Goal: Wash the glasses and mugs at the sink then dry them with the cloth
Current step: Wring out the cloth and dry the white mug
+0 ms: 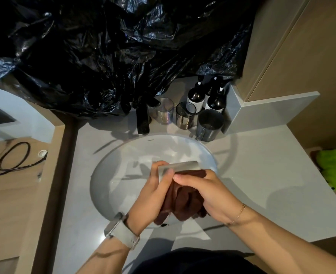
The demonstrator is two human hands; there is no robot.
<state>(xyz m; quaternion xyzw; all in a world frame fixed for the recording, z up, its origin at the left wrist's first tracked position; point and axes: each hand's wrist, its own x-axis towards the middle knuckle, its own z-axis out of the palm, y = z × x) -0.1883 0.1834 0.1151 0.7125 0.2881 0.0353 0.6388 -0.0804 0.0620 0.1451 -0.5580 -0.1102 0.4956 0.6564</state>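
Over the white sink [123, 155] my left hand [153, 194] grips a clear glass [180, 167] lying on its side. My right hand [204, 192] holds a dark brown cloth [181, 202] wrapped around the glass's lower part, fingers curled over it. Behind the basin stand a clear glass [164, 110], a smoky glass [185, 115] and a grey mug [209, 125] on the counter.
A black tap [142, 119] rises behind the basin. Three dark bottles [206, 97] stand in the back corner. A black plastic sheet [113, 46] covers the wall above. A green cloth [335, 167] lies at the right. A cable [13, 157] lies on the wooden surface at the left.
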